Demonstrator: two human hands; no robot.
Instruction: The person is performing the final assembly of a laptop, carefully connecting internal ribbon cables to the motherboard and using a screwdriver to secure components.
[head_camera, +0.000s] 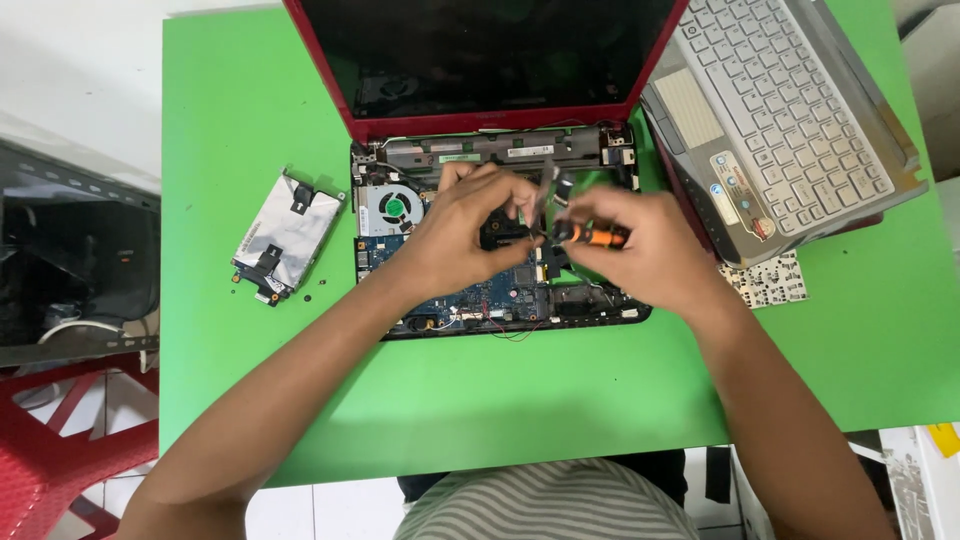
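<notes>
A red laptop (480, 130) lies open on the green table (560, 390) with its top cover off, showing the blue circuit board (490, 295) and a cooling fan (393, 208). Above the board, my left hand (465, 230) pinches a small dark metal part (548, 190) with its fingertips. My right hand (640, 245) grips an orange and black screwdriver (592, 235), its tip pointing left toward that part. Both hands meet over the middle of the laptop base and hide the board under them.
A silver hard drive in its bracket (285, 237) lies left of the laptop with tiny screws beside it. The removed silver keyboard cover (780, 110) rests at the right, over a white perforated sheet (772, 282). A red plastic chair (70, 440) stands at lower left.
</notes>
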